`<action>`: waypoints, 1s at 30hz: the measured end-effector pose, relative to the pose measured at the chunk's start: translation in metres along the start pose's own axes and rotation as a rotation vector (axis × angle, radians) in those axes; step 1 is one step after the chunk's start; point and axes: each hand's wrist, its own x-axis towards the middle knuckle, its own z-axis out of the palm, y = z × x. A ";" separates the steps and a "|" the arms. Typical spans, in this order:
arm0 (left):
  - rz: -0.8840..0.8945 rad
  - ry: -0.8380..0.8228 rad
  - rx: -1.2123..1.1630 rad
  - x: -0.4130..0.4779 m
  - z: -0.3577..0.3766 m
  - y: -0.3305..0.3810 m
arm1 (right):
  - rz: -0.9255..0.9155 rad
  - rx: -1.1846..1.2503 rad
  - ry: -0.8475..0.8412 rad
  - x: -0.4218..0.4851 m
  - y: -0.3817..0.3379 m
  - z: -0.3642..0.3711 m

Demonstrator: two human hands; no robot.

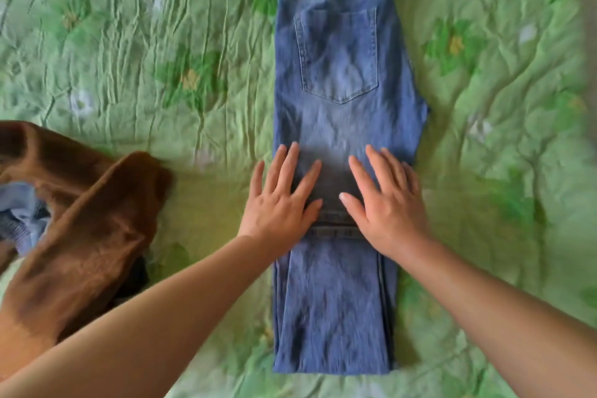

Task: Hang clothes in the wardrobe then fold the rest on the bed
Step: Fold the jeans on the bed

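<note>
The jeans [339, 58] lie lengthwise on the green bedspread [129, 42], legs doubled back so the hems sit at their middle. The left hand [281, 203] and right hand [384, 200] rest flat on those hems, fingers straight and spread, grasping nothing, probably to press the fold down. A brown garment [80, 203] lies left of the jeans, likely next.
</note>
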 end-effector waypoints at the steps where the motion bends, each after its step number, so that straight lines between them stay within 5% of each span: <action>1: 0.001 0.016 0.006 0.022 -0.007 -0.007 | -0.004 -0.017 -0.006 0.022 0.005 -0.004; 9: 0.016 -0.097 0.096 0.109 -0.008 -0.056 | -0.030 -0.200 -0.269 0.120 0.055 0.018; 14: -0.061 0.119 0.064 0.147 -0.033 -0.052 | -0.044 -0.019 0.028 0.166 0.056 -0.001; 18: -0.050 0.142 0.046 0.223 -0.049 -0.057 | -0.070 -0.041 0.010 0.255 0.063 -0.006; 24: -0.075 -0.044 0.077 0.269 -0.036 -0.075 | -0.030 -0.155 -0.105 0.304 0.079 0.020; 30: -0.041 0.146 0.088 0.307 -0.052 -0.085 | 0.022 -0.007 0.068 0.329 0.099 0.015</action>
